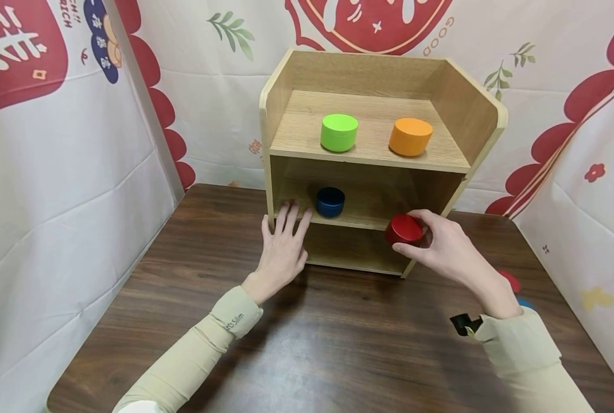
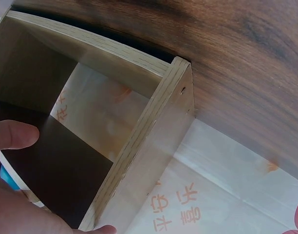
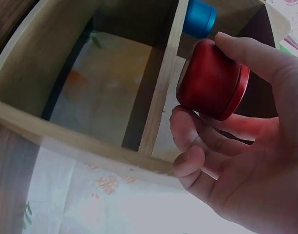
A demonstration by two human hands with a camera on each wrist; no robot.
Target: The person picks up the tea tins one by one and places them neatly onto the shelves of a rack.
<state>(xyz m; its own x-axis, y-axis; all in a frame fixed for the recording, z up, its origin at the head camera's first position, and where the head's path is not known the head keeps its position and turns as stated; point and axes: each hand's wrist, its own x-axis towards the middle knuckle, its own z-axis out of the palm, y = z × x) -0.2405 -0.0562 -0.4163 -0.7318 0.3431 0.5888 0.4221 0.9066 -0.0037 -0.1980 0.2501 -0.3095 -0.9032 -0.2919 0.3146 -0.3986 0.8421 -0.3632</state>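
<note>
A small red round tin (image 1: 404, 229) is pinched between the thumb and fingers of my right hand (image 1: 449, 244), in front of the right part of the wooden shelf unit's (image 1: 374, 163) middle shelf. The right wrist view shows the red tin (image 3: 212, 80) tilted, with the blue tin (image 3: 199, 18) beyond it. My left hand (image 1: 281, 246) touches the unit's left front edge, its fingers stretched out over the middle shelf's edge. Just right of those fingers, a dark blue tin (image 1: 330, 202) stands on the middle shelf. On the top shelf stand a green tin (image 1: 339, 133) and an orange tin (image 1: 411, 137).
The unit stands on a dark wooden table (image 1: 307, 344), against a printed white cloth (image 1: 214, 115). A red item (image 1: 510, 281) and a blue item (image 1: 525, 303) lie partly hidden behind the right forearm. A small black object (image 1: 462, 324) shows beside the right cuff.
</note>
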